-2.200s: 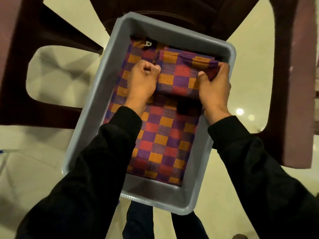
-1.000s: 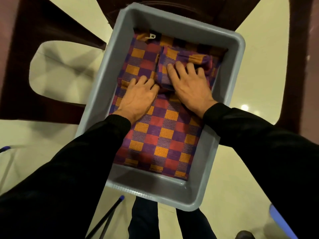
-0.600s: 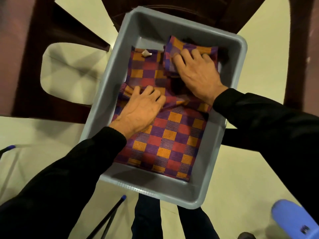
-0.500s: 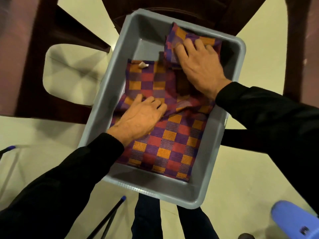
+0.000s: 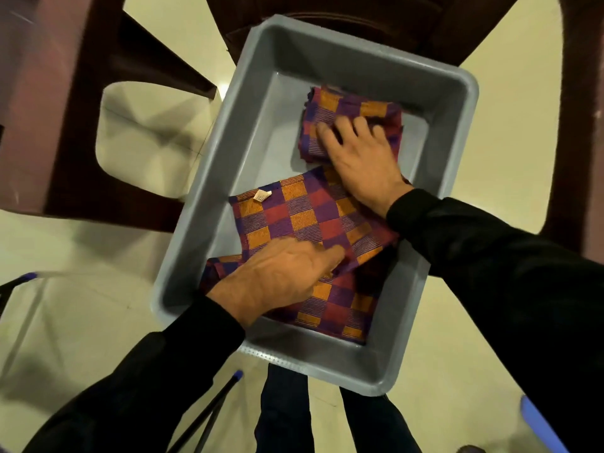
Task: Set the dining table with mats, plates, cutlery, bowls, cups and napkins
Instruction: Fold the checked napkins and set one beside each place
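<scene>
Left hand [image 5: 281, 279] lower centre of frame, fingers stretched nearly flat, pressing on the large checked mat [image 5: 313, 230]; nothing curled round it that I can see, though the thumb side is hidden, so a pinch under the edge can't be ruled out. Right hand [image 5: 359, 158] upper right of centre, fingers spread and laid flat on the small folded cloth [image 5: 349, 109], palm down, holding it in place rather than gripping. Both cloths are inside the grey tub [image 5: 261, 93], small one at the far end with bare tub floor between it and the mat's far edge. The mat looks bunched and doubled over another checked layer [image 5: 330, 308] at the near end; white label [image 5: 262, 195] shows at its upper-left corner. Risks, as I judge them: flat hands give no real hold, so a lift from here could drag one layer and leave the rest, or unfold the stack. The same pattern on all cloths makes it easy to grab a mat and napkin together. The tub sits on a dark chair [image 5: 359, 24], near end appearing to overhang the floor; downward pressure there could tip it. A dark rod with blue tip [image 5: 225, 393] leans near the legs, a trip hazard.
</scene>
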